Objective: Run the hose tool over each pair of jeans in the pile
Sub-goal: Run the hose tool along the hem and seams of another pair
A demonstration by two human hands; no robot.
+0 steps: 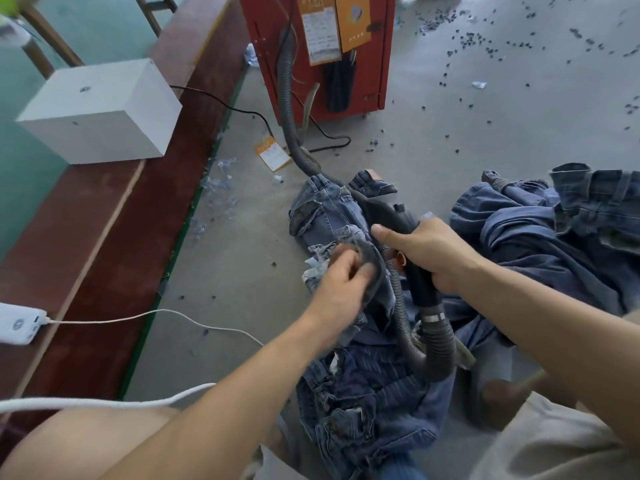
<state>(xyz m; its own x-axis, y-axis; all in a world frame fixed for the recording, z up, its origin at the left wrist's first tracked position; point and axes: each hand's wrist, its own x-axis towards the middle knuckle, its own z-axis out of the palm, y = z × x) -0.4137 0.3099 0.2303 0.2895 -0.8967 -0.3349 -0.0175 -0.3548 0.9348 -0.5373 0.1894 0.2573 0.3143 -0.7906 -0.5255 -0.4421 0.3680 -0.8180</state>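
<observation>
Right hand curled around black hose tool handle, nozzle end hidden behind thumb and denim. Left hand bunching frayed jeans on concrete floor, fingertips blurred. Jeans pile at right, cut off by frame edge. Ribbed hose running up to red machine.

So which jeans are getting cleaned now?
The lighter jeans in the middle: both hands, left and right, are on them; the darker pile lies untouched.

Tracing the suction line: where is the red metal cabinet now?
Top centre of the head view, the red metal cabinet stands on the concrete floor beyond the jeans, right of the white box.
</observation>
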